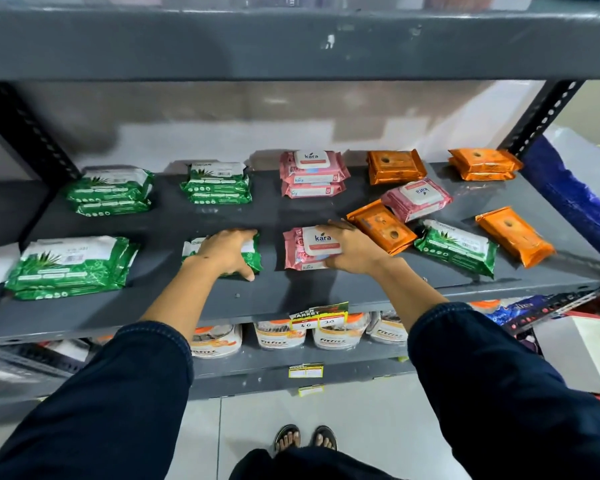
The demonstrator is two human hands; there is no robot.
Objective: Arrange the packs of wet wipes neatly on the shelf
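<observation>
Wet-wipe packs lie on a grey metal shelf [174, 223]. My left hand [227, 249] grips a green pack [253, 252] in the front row. My right hand [350, 249] holds a pink pack [300, 247] beside it. Neat stacks stand behind: green [110, 190], green [217, 183], pink [312, 173], orange [395, 166], orange [484, 164]. A green stack [70, 266] sits front left. Loose at the right, askew, lie an orange pack [381, 226], a pink pack [416, 199], a green pack [456, 247] and another orange pack [515, 235].
An upper shelf board [291, 43] hangs low over the work area. Slotted uprights [541, 116] frame the sides. White pouches [281, 336] fill the shelf below, with price tags [317, 318] on the edge. Blue bags [575, 199] crowd the right end.
</observation>
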